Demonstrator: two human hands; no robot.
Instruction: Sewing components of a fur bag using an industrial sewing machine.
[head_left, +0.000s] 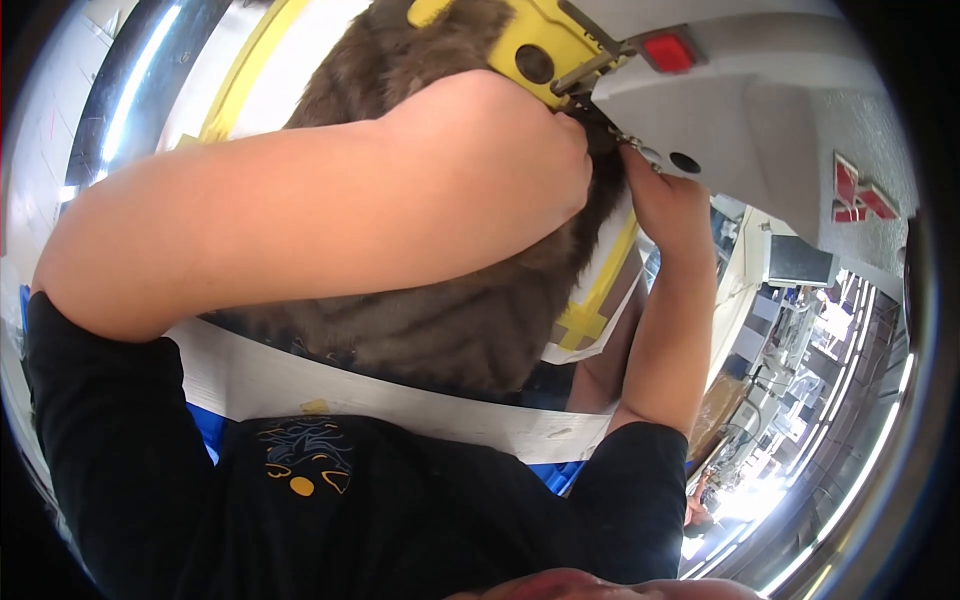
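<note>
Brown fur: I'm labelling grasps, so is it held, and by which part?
Cannot tell: the left hand and right hand are at the brown fur by the grey machine, any grip hidden.

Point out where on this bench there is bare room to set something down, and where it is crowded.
Mostly bare: the pale table edge, a strip between the brown fur and the black shirt, and the white surface at upper left, between yellow tape and fur. Crowded: beside the machine, where left hand, right hand and fur come close together.
</note>
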